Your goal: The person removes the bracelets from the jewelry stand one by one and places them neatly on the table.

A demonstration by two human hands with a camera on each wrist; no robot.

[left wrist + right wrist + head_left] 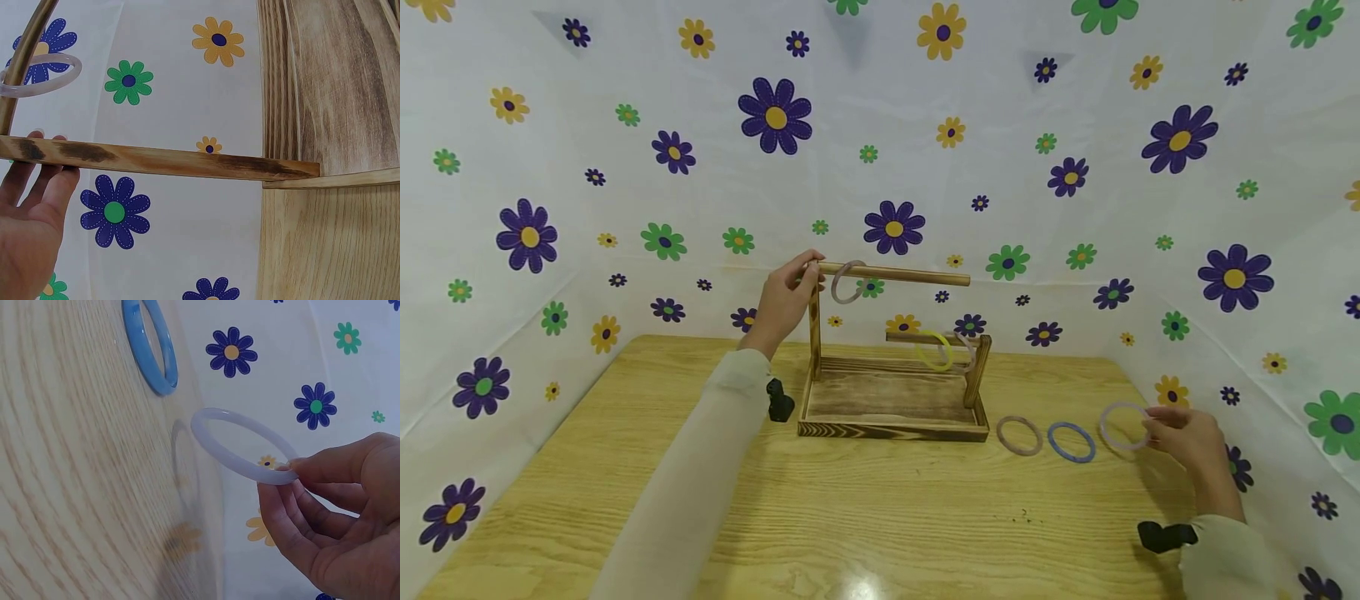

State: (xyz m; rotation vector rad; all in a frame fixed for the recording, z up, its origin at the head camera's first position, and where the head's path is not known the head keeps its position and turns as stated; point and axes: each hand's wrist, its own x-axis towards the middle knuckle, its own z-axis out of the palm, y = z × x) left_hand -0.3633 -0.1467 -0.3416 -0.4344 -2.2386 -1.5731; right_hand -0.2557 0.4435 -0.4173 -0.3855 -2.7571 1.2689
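Hands: right hand (1193,446) pinching the rim of a pale ring (228,458) — raised off the surface (887,517); left hand (782,304) gripping a wooden rack (892,431) at its top corner. Pale ring, probably light, stiff, slick — best held by rim. Lying between: blue ring (142,356), brownish ring (1000,432).

The light in my head view was soft and rather dim, with one white glare on the desk (925,517) at the lower edge. Below my right hand (1187,442) lay a soft shadow. In the right wrist view, the pale ring (232,461) cast a faint shadow, and the desk dimly mirrored a yellow flower (256,534). In the left wrist view, the wooden rod (24,50) looked bent by lens distortion.
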